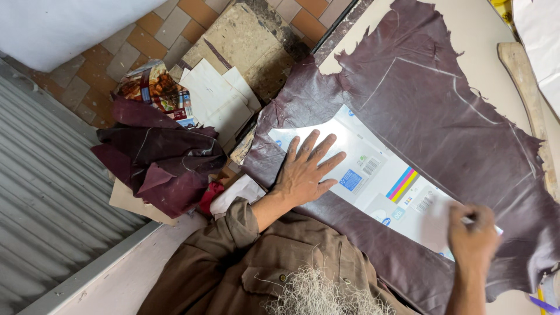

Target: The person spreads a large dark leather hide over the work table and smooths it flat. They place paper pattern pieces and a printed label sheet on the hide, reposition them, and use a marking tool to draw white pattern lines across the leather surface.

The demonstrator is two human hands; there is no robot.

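Maroon leather hide [443, 116] spread across pale bench [466, 35], cardboard pattern [379, 181] on it, left hand [306, 172] flat and splayed on pattern, right hand [473, 236] pinching small marker at its edge, tiled floor [116, 52], leather scraps [160, 163] beside corrugated shutter [52, 175].

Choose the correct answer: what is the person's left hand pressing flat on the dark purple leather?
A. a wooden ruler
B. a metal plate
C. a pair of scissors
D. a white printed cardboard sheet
D: the left hand lies spread, palm down, on a white printed cardboard sheet resting on the leather, while the right hand works at the sheet's far edge, holding a small tool.
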